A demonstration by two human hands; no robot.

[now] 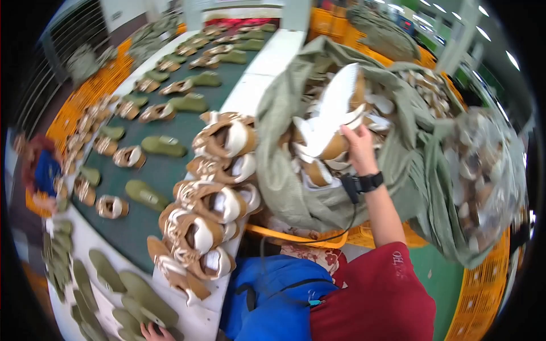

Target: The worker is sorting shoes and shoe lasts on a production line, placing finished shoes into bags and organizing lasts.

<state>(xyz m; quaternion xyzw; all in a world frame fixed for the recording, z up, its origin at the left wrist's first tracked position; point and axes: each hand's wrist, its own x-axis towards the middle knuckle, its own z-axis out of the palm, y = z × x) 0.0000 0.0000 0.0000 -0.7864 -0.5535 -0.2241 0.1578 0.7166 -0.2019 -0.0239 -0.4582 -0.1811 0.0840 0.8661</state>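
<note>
My right hand point(359, 145), with a dark strap on its wrist, pinches a tan-and-white shoe upper point(341, 99) by its edge. The upper's white underside faces me, above a large grey-green cloth sack point(284, 187) filled with similar uppers. At the bottom edge of the view, my left hand point(157, 332) shows only its fingers, closed at the edge of an olive-green insole point(149, 301) on the white table. More insoles point(105, 270) lie around it. Several tan-and-white uppers point(207, 199) are heaped along the table's near right side.
A dark green conveyor belt point(133, 184) carries rows of uppers with olive insoles beside them. Another person point(48, 170) stands at the far left. Orange crates point(478, 301) surround the table and sack. A clear plastic bag point(492, 170) of uppers stands at right.
</note>
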